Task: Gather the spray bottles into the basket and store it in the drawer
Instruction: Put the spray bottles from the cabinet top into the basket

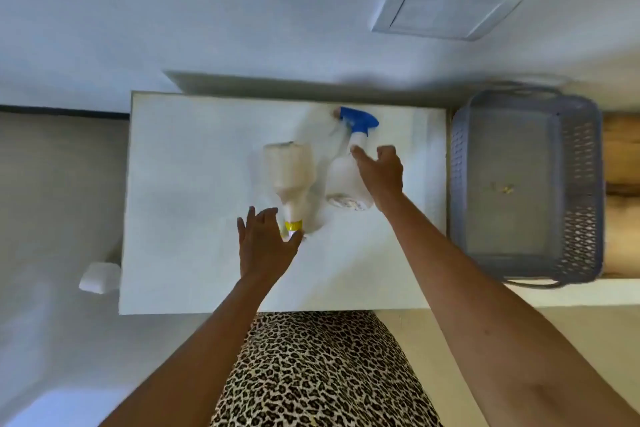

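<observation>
Two white spray bottles lie on the white cabinet top [180,184]. The one with a yellow collar [289,180] lies on the left, its nozzle end pointing toward me. My left hand [265,244] hovers over that nozzle with fingers spread. The other bottle, with a blue trigger head [346,166], lies to its right, head pointing away. My right hand [379,173] is open right beside and over its body, fingers curled but not closed around it. A grey perforated plastic basket [581,184] sits to the right of the cabinet top; no bottle is in it.
The basket rests on a wooden surface [621,149] at the right. A white wall [207,28] with a square switch plate [446,10] stands behind the cabinet. A small white object [98,277] sits by the cabinet's left side. Grey floor lies at left.
</observation>
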A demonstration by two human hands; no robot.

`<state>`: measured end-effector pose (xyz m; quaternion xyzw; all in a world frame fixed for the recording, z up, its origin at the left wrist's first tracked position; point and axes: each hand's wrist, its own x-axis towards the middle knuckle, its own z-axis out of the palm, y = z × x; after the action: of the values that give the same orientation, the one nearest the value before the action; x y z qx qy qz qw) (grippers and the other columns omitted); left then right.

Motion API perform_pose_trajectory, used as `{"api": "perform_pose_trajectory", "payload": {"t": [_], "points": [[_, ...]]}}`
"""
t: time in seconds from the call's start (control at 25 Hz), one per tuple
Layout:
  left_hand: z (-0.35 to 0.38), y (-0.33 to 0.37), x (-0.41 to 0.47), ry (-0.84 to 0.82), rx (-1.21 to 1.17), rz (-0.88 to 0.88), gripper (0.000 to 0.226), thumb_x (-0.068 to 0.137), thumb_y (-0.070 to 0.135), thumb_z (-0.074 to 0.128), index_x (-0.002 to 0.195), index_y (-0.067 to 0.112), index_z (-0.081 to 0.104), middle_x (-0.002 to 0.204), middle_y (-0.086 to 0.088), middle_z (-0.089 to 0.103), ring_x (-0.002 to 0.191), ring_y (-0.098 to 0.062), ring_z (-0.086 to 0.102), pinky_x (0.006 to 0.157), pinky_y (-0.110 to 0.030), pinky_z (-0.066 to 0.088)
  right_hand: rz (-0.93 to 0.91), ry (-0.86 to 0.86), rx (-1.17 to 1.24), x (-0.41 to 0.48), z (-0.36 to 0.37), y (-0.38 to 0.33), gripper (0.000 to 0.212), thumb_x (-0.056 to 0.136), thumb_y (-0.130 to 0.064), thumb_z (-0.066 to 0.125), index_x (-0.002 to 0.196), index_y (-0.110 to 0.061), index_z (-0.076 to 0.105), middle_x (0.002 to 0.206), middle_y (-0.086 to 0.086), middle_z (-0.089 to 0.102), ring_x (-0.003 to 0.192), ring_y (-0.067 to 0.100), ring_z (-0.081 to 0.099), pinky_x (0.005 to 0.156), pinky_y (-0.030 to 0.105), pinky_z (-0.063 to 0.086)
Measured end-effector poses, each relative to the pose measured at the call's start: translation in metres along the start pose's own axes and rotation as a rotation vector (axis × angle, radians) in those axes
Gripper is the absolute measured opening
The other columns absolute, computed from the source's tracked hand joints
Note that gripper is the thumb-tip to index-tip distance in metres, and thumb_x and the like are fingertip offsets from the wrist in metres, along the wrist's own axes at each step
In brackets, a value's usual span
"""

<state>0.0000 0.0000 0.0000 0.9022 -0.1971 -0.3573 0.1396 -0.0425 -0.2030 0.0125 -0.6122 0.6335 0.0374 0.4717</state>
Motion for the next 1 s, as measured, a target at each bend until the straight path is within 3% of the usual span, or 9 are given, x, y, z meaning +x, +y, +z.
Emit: {"api": "perform_pose_trajectory", "payload": {"t": [0.08, 0.2, 0.32, 0.44, 0.56, 0.68, 0.84, 0.92, 1.0], "points": [[0.013, -0.001, 0.010, 0.049, 0.057, 0.006, 0.056, 0.082, 0.043, 0.060, 0.124, 0.007, 0.051, 0.140, -0.009, 0.045, 0.142, -0.026, 0.015, 0.115, -0.041, 0.001, 0.057, -0.045, -0.010, 0.020, 0.007, -0.004, 0.060, 0.078, -0.051, 0.063, 0.117, -0.008, 0.048, 0.109, 0.008, 0.058, 0.099, 0.026, 0.058, 0.090, 0.042, 0.050], [0.027, -0.002, 0.013, 0.111, 0.032, -0.012, 0.047, 0.078, 0.041, 0.065, 0.111, 0.008, 0.062, 0.141, -0.010, 0.043, 0.142, -0.027, 0.014, 0.114, -0.042, 0.001, 0.176, -0.119, 0.086, 0.040, 0.014, -0.006, 0.058, 0.073, -0.046, 0.069, 0.114, -0.011, 0.048, 0.105, 0.006, 0.059, 0.092, 0.024, 0.059, 0.081, 0.036, 0.051], [0.032, -0.005, 0.011, 0.156, -0.027, -0.016, 0.031, 0.074, 0.030, 0.071, 0.094, 0.006, 0.069, 0.140, -0.011, 0.042, 0.135, -0.029, 0.028, 0.113, -0.042, 0.018, 0.194, -0.101, 0.104, 0.041, 0.015, -0.002, 0.054, 0.073, -0.040, 0.071, 0.113, -0.012, 0.049, 0.101, 0.005, 0.059, 0.088, 0.024, 0.059, 0.074, 0.034, 0.048], [0.022, 0.000, 0.012, 0.151, -0.148, -0.087, 0.009, 0.075, 0.015, 0.068, 0.079, 0.007, 0.070, 0.132, -0.009, 0.050, 0.120, -0.026, 0.045, 0.098, -0.036, 0.036, 0.168, -0.120, 0.184, 0.031, 0.008, 0.005, 0.049, 0.075, -0.036, 0.070, 0.111, -0.007, 0.056, 0.102, 0.008, 0.063, 0.090, 0.027, 0.061, 0.078, 0.037, 0.051], [0.011, 0.001, 0.014, 0.067, -0.242, -0.108, 0.012, 0.078, 0.004, 0.061, 0.089, 0.005, 0.065, 0.116, -0.011, 0.055, 0.101, -0.027, 0.056, 0.076, -0.028, 0.040, 0.121, -0.097, 0.236, 0.013, 0.001, 0.013, 0.042, 0.078, -0.034, 0.068, 0.108, -0.006, 0.059, 0.100, 0.008, 0.063, 0.090, 0.028, 0.061, 0.079, 0.039, 0.051], [0.010, -0.004, 0.020, -0.013, -0.249, -0.123, 0.026, 0.077, -0.005, 0.061, 0.103, 0.001, 0.061, 0.113, -0.019, 0.056, 0.097, -0.033, 0.058, 0.080, -0.032, 0.045, 0.063, -0.060, 0.277, 0.001, -0.004, 0.019, 0.039, 0.079, -0.034, 0.067, 0.107, -0.008, 0.059, 0.096, 0.005, 0.063, 0.084, 0.022, 0.059, 0.072, 0.033, 0.049], [0.014, -0.001, 0.017, -0.001, -0.315, -0.147, 0.017, 0.077, -0.007, 0.062, 0.093, -0.001, 0.065, 0.094, -0.021, 0.066, 0.078, -0.022, 0.056, 0.065, -0.016, 0.034, 0.019, -0.020, 0.327, -0.012, -0.012, 0.034, 0.029, 0.079, -0.033, 0.068, 0.098, -0.014, 0.058, 0.084, -0.005, 0.061, 0.074, 0.010, 0.058, 0.059, 0.021, 0.044], [0.012, 0.010, 0.010, -0.010, -0.379, -0.126, 0.013, 0.078, -0.005, 0.063, 0.089, 0.001, 0.066, 0.087, -0.015, 0.067, 0.075, -0.020, 0.058, 0.060, -0.016, 0.037, 0.012, 0.013, 0.346, -0.019, -0.021, 0.042, 0.028, 0.079, -0.031, 0.069, 0.099, -0.015, 0.058, 0.085, -0.005, 0.062, 0.076, 0.008, 0.060, 0.062, 0.019, 0.046], [0.007, 0.026, 0.001, -0.017, -0.419, -0.061, 0.011, 0.078, -0.002, 0.063, 0.086, 0.005, 0.067, 0.081, -0.010, 0.068, 0.069, -0.013, 0.059, 0.057, -0.007, 0.040, 0.000, 0.044, 0.379, -0.029, -0.032, 0.047, 0.031, 0.079, -0.029, 0.069, 0.103, -0.014, 0.058, 0.093, -0.001, 0.065, 0.082, 0.014, 0.062, 0.068, 0.022, 0.049]]}}
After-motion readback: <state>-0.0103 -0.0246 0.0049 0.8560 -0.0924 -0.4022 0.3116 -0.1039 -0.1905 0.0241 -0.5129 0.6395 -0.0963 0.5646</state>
